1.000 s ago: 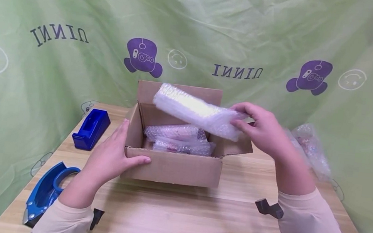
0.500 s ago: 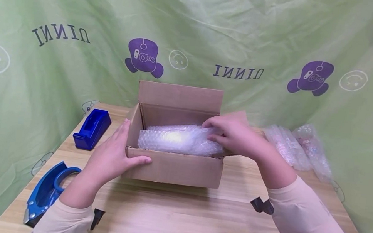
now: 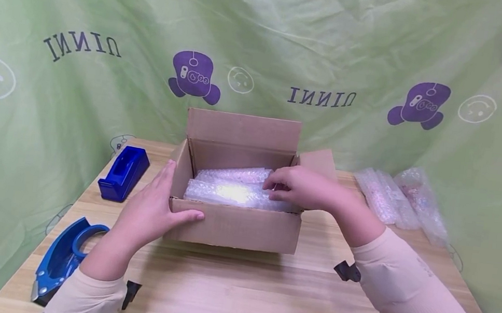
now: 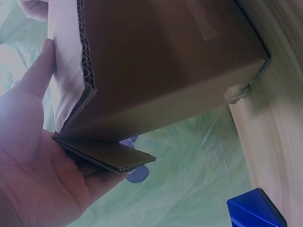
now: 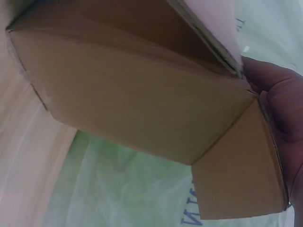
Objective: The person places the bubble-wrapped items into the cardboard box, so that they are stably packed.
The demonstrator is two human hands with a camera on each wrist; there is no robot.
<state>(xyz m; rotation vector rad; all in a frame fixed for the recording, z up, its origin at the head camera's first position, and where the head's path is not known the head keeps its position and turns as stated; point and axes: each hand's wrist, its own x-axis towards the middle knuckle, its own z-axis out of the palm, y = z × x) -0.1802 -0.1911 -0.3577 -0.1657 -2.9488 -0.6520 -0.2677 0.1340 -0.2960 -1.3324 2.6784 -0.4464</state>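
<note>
An open-topped cardboard box [image 3: 233,226] stands on the table. My left hand [image 3: 145,210] holds its near left corner, thumb along the front and fingers along the left side; the left wrist view shows the flaps [image 4: 68,61] between thumb and fingers. Inside the box, a clear bubble-wrapped package [image 3: 223,193] lies lengthwise along the front wall, in front of another wrapped package [image 3: 237,174]. My right hand [image 3: 303,188] reaches in over the right side, fingers bent, fingertips at the front package's upper edge. I cannot tell whether they pinch it. The packages' contents are blurred by the wrap.
Several more bubble-wrapped packages [image 3: 380,196] lie at the table's back right. A blue desk tape dispenser [image 3: 123,175] stands at the left, with a blue handheld tape dispenser [image 3: 62,258] nearer. The box's back flap [image 3: 243,130] stands up; its right flap [image 3: 318,162] leans outward.
The right hand has brought the front package down from above the box into it, then shifted slightly left along it. The left hand has stayed at the box corner.
</note>
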